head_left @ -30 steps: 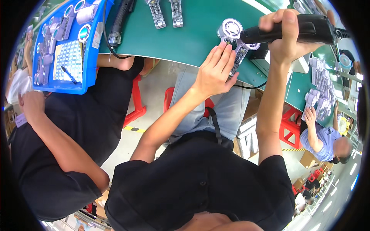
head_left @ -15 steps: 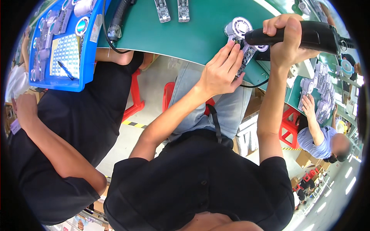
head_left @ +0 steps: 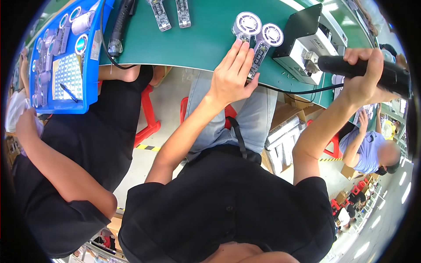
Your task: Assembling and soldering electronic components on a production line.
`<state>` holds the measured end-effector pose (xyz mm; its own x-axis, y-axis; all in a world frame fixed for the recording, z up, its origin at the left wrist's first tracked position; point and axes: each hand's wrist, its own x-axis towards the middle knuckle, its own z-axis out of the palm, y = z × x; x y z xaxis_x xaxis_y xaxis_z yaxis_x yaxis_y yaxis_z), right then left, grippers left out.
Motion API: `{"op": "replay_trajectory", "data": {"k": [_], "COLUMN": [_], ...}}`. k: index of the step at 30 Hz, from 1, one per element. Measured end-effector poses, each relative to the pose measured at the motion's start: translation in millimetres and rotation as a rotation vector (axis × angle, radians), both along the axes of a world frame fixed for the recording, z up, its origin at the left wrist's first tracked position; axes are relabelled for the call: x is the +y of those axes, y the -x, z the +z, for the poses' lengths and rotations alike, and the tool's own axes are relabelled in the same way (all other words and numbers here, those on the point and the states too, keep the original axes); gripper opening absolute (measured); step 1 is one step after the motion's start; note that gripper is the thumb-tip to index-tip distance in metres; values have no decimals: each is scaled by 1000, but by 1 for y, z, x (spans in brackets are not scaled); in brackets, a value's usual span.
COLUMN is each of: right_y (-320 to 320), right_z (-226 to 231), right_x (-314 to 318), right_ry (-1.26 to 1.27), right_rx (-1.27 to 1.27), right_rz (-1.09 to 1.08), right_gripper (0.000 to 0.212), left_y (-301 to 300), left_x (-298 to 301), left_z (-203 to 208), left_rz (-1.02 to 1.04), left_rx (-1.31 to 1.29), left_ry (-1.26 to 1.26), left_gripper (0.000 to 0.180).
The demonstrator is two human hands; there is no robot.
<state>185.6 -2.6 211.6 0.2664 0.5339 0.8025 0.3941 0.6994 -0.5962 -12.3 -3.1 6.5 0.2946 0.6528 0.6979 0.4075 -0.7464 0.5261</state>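
Observation:
My right hand (head_left: 367, 84) is wrapped round a black electric screwdriver (head_left: 340, 65), its front end at the metal fitting of a white and black box-shaped screw feeder (head_left: 294, 55). My left hand (head_left: 229, 83) rests palm down at the table's front edge. Its fingers stretch over the handle of one handheld fan body (head_left: 247, 24), hiding most of that handle. A second handheld fan body (head_left: 271, 36) lies beside it, by my thumb. Both have round whitish heads, and the second's open handle shows a circuit board.
Two more open handle pieces (head_left: 183, 15) lie at the table's far edge. A blue bin (head_left: 91, 94) of fan parts stands at left, near another black screwdriver (head_left: 119, 33). A black cable (head_left: 298, 92) crosses the table's front edge. Co-workers sit at left and right.
My right hand has carried the screwdriver right, away from the fan bodies to the screw feeder. My left hand stays on the fan body. The whole view has shifted.

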Motion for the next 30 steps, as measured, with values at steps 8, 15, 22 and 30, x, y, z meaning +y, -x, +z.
{"op": "replay_trajectory", "data": {"k": [8, 15, 22, 30], "right_y": [-29, -26, -15, -35], "right_z": [-26, -41, -10, -25], "right_x": [-13, -17, -21, -17], "right_ry": [77, 203, 18, 120], "right_rx": [88, 217, 91, 102], "right_rz": [-28, 77, -128, -63], "right_gripper": [71, 67, 27, 79], "left_y": [-2, -2, -1, -3], "left_x": [1, 0, 0, -1], "left_z": [-2, -2, -2, -1], "left_rz": [-2, 1, -12, -12], "left_rx": [9, 5, -10, -13], "left_ry": [-7, 18, 12, -4], "left_gripper": [60, 59, 59, 59]}}
